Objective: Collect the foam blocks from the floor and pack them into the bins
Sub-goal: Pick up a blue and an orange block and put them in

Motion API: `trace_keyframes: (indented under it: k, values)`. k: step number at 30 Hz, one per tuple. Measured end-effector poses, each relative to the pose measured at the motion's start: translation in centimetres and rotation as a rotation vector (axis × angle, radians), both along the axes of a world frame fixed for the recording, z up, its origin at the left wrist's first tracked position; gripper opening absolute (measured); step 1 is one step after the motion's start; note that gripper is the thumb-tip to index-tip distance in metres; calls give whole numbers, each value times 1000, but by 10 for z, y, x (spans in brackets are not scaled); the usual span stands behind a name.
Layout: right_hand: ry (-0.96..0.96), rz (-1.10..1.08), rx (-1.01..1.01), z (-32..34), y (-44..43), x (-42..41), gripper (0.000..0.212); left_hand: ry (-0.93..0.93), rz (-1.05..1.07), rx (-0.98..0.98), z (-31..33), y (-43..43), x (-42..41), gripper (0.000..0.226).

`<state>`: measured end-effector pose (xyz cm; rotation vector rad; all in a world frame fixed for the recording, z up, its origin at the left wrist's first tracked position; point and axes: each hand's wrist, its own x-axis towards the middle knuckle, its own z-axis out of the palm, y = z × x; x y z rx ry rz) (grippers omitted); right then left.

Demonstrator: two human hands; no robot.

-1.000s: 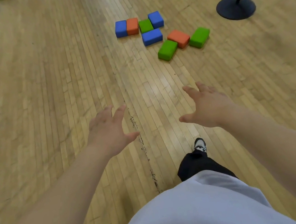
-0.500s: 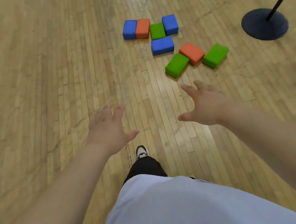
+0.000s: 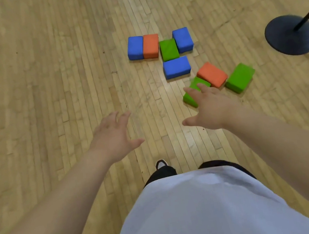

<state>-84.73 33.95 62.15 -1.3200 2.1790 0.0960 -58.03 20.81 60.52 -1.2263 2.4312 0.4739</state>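
Foam blocks (image 3: 176, 67), eight clustered on the wooden floor (image 3: 45, 93), now lie much nearer than a second ago, both empty hands spread, right hand (image 3: 211, 108) over the nearest green block (image 3: 190, 96), left hand (image 3: 112, 137) alongside, pickup imminent

Single head-worn wide-angle view, no second camera to overlap with. It looks forward and steeply down from standing height along the person's own body: pale grey shirt front (image 3: 193, 211) fills the bottom edge, both bare forearms run up from the lower corners. The light wooden plank floor (image 3: 45, 93) takes the whole rest. Straight lines bow near the frame edges.
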Motion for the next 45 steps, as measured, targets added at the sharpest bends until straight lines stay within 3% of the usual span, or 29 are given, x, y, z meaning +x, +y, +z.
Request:
trace_keyframes:
  k: [15, 22, 28, 36, 45]
  values:
    - [-26, 144, 63, -35, -318, -197, 114, -123, 108, 53, -25, -278, -178, 103]
    - [27, 248, 104, -44, -464, -286, 114, -11, 168, 92, -24, -401, -269, 102]
    - [44, 258, 215, -108, -602, -343, 115, -111, 60, 165, -78, -570, -348, 100]
    - [-16, 107, 346, -274, -788, -432, 125, -278, -326, 255, -254, -808, -473, 107]
    - [11, 192, 387, -634, -940, -502, 151, -236, -303, 164, -624, -934, -573, 121]
